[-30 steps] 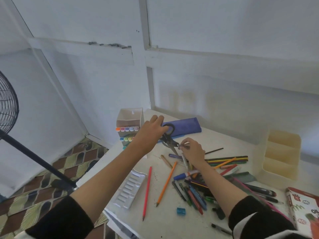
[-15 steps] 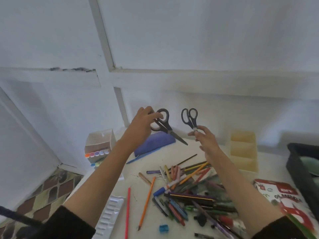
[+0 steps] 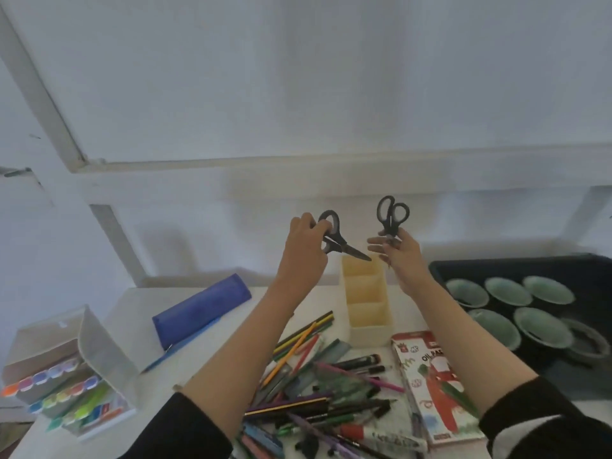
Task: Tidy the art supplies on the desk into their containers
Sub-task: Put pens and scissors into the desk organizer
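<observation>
My left hand (image 3: 304,248) grips the left scissors (image 3: 335,234) by the handle. My right hand (image 3: 403,257) pinches the right scissors (image 3: 392,214) by the blades. Both are just above the cream pen holder (image 3: 368,294). I should lower them in slowly, points down.

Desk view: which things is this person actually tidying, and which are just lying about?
In the job: left black-handled scissors in left hand; right black-handled scissors in right hand; cream three-slot plastic organiser; heap of coloured pencils and pens; blue fabric pencil case; clear marker box; oil pastel carton.
Lying about: black tray; green ceramic bowls.
</observation>
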Demonstrator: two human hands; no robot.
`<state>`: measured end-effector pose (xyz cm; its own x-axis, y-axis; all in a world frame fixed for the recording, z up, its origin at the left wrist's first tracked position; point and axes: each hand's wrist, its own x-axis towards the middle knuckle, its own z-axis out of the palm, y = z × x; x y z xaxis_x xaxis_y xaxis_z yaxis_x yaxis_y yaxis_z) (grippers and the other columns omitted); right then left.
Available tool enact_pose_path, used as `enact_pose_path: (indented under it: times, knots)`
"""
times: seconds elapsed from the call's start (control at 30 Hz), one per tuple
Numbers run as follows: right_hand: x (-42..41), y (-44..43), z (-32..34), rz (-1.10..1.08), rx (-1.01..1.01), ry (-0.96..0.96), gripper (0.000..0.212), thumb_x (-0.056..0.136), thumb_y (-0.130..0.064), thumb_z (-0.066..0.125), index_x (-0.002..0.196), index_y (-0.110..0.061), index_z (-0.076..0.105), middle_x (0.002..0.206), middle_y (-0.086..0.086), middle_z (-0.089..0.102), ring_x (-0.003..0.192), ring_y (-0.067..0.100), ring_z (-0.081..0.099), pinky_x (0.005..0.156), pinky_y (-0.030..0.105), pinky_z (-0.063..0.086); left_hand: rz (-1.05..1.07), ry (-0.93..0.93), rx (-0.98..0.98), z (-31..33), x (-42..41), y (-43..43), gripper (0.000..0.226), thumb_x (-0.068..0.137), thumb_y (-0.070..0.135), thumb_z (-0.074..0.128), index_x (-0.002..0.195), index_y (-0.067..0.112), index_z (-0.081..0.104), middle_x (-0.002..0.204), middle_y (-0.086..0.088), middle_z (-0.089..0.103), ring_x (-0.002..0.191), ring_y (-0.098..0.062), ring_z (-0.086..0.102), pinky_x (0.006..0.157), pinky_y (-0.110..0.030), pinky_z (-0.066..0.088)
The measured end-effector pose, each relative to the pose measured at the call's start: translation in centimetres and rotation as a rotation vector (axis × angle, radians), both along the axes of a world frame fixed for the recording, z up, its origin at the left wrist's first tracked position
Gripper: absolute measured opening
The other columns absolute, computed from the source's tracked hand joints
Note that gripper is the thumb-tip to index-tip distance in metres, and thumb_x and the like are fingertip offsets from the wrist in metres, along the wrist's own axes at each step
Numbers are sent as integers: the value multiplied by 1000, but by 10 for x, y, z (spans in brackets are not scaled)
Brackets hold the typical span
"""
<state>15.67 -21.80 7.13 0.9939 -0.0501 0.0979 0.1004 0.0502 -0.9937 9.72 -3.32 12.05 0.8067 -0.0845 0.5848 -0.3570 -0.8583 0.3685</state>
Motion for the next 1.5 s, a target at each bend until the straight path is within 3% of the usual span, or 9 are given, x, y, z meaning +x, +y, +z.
enact_pose_path:
  times: [0.23, 0.47, 0.6, 0.83, 1.07, 1.17, 1.23, 1.4, 1.5]
  knots:
    - [19, 10, -25, -19, -22, 76, 36, 87, 20, 32, 87, -11, 50, 90, 12, 60, 91, 22, 64, 65, 20, 43, 41, 167, 15, -18, 30, -24, 26, 84, -9, 53, 107, 2, 59, 99, -11, 45, 97, -22, 39, 73, -27, 41]
    - [22, 30, -42, 73, -128, 191, 25, 97, -8, 44, 116, -4, 59, 102, 6, 64, 107, 19, 60, 100, 37, 42, 25, 331, -225, -35, 38, -21, 24, 91, -3, 49, 108, 2, 65, 96, -8, 50, 84, -17, 49, 68, -3, 33]
    - [16, 33, -43, 84, -137, 109, 25, 98, -11, 45, 120, -4, 54, 104, 9, 66, 100, 19, 61, 93, 32, 44, -43, 402, -266, -38, 33, -11, 35, 91, 4, 56, 125, 9, 59, 113, -11, 60, 99, -23, 60, 89, -21, 44]
    - [27, 28, -11, -21, 74, 50, 23, 101, -19, 41, 118, -9, 52, 95, 5, 66, 90, 22, 66, 69, 35, 45, -106, 420, -285, -37, 23, 5, 42, 94, 9, 54, 135, 16, 51, 127, -7, 55, 104, -17, 60, 87, -17, 40]
    - [37, 36, -30, -4, -78, 69, 26, 98, -15, 46, 123, -11, 53, 107, 7, 65, 102, 27, 63, 93, 45, 50, -118, 426, -295, -44, 7, 19, 39, 94, 9, 53, 132, 19, 52, 132, -6, 52, 103, -15, 59, 88, -20, 43]
    - [25, 37, -42, 63, -163, 70, 32, 101, -15, 40, 130, -9, 50, 114, 6, 60, 104, 24, 60, 84, 28, 52, -92, 446, -328, -51, -4, 36, 37, 94, 7, 54, 128, 19, 55, 129, -4, 53, 99, -13, 58, 83, -15, 43]
    - [17, 35, -43, 104, -185, 39, 38, 100, -19, 42, 137, -11, 44, 123, 3, 56, 111, 18, 55, 81, 17, 47, -65, 457, -348, -60, -13, 51, 34, 94, 6, 53, 126, 18, 57, 126, -2, 55, 95, -11, 57, 74, -5, 42]
    - [-19, 28, -43, -101, -437, -213, 37, 93, -5, 50, 129, -13, 52, 124, -4, 47, 113, 5, 43, 100, 21, 35, 24, 567, -369, -94, -43, 80, 29, 93, 12, 55, 119, 23, 62, 116, 5, 62, 90, -9, 59, 65, -3, 40]
    - [-51, 25, -61, -245, -523, -430, 28, 86, 7, 51, 105, -8, 65, 103, 4, 59, 90, 8, 52, 82, 15, 44, 43, 648, -391, -115, -64, 91, 26, 92, 11, 55, 111, 27, 65, 109, 5, 66, 87, -9, 62, 70, -12, 44]
